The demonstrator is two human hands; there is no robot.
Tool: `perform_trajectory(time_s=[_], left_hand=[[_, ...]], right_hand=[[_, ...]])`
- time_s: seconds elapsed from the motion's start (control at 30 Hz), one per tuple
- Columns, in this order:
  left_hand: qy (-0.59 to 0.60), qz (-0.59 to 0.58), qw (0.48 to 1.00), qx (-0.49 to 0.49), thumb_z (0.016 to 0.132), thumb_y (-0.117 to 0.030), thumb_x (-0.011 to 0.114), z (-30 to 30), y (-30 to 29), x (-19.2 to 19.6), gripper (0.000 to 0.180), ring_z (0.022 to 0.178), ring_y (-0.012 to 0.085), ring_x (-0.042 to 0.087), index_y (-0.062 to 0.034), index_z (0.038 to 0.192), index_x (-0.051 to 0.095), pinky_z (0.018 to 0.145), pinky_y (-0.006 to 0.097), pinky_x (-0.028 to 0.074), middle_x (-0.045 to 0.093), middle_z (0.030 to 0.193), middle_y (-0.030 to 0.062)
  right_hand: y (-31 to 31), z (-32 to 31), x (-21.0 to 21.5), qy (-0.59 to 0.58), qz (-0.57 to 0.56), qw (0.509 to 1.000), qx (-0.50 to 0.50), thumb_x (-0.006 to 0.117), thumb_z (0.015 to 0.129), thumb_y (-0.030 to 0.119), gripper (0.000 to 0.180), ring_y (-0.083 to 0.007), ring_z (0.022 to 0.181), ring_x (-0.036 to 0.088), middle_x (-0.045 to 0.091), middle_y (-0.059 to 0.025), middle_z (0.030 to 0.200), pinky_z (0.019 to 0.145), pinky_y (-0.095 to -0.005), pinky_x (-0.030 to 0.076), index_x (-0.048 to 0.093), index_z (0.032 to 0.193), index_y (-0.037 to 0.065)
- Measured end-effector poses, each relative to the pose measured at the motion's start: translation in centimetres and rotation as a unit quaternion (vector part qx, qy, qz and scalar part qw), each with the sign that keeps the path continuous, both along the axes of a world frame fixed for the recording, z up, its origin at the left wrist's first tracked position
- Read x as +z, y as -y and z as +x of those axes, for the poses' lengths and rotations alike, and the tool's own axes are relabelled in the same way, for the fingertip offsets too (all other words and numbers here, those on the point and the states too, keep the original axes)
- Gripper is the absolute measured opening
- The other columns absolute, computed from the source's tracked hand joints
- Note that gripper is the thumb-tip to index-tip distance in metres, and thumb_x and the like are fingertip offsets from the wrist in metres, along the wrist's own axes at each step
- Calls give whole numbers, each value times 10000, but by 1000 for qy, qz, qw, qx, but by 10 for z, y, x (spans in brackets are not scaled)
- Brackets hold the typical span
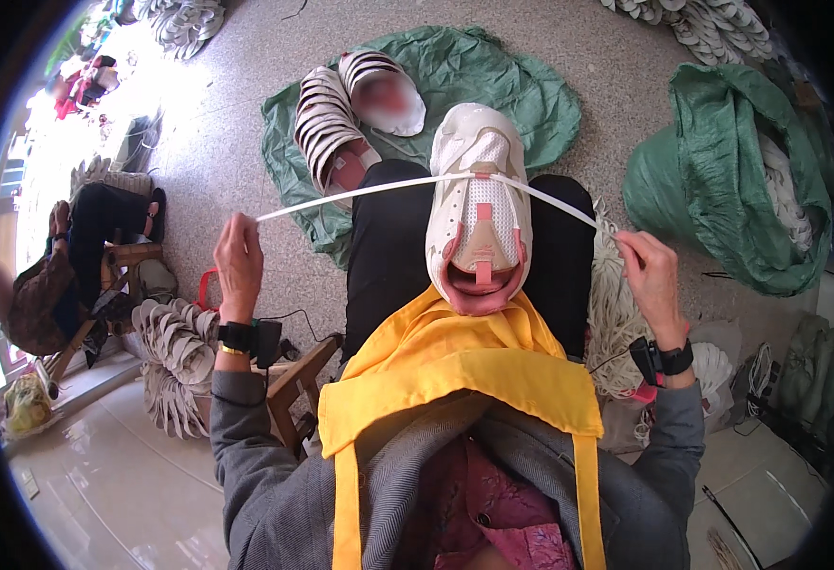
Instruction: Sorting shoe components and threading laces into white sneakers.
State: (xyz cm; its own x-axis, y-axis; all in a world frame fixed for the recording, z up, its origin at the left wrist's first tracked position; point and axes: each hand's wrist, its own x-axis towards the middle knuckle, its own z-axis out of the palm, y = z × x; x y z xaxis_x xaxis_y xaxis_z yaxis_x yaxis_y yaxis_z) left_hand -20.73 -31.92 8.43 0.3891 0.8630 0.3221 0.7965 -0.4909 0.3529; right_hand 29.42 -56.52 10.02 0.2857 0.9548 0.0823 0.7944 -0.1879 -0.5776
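On my lap lies a white sneaker (455, 204) with pink and beige trim, its toe pointing away from me and its pink-lined opening facing me. A white shoelace (360, 193) passes through the lowest part of the lacing, near the toe, and stretches out to both sides. My left hand (239, 258) pinches one end of it, off to the left. At the right, the other end is pinched between the fingertips of my right hand (650, 275). Both halves of the lace look drawn out, the left one longer. Neither hand touches the shoe.
Stacked shoe parts (325, 123) rest on a green sack (517, 90) spread on the floor ahead. A fuller green sack (711, 190) stands at the right. White laces (612, 323) hang beside my right knee. Grey shoe pieces (178, 351) pile at left, near a seated person (104, 233).
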Motion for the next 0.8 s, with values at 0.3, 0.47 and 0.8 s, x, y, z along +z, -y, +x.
perform_trajectory(time_s=[0.3, 0.47, 0.8], left_hand=[[67, -104, 992, -5, 934, 12, 564, -14, 19, -23, 52, 702, 283, 648, 2, 907, 521, 646, 382, 499, 619, 786, 147], [33, -113, 993, 1, 935, 10, 564, -21, 21, -22, 48, 693, 274, 652, 1, 910, 525, 627, 376, 498, 617, 778, 145], [23, -31, 999, 12, 939, 5, 543, -23, -2, -12, 41, 653, 297, 633, 2, 912, 512, 610, 404, 484, 601, 751, 154]], right_hand=[[71, 36, -64, -138, -66, 971, -183, 601, 955, 38, 162, -147, 561, 632, 669, -104, 784, 506, -283, 501, 706, 1049, -43], [117, 70, -111, -218, -98, 940, -241, 590, 979, 79, 187, -136, 591, 649, 684, -95, 814, 525, -274, 553, 707, 1061, -41], [162, 124, -134, -179, -44, 946, -266, 531, 996, 75, 222, -150, 656, 678, 695, -93, 808, 621, -276, 567, 692, 1089, -48]])
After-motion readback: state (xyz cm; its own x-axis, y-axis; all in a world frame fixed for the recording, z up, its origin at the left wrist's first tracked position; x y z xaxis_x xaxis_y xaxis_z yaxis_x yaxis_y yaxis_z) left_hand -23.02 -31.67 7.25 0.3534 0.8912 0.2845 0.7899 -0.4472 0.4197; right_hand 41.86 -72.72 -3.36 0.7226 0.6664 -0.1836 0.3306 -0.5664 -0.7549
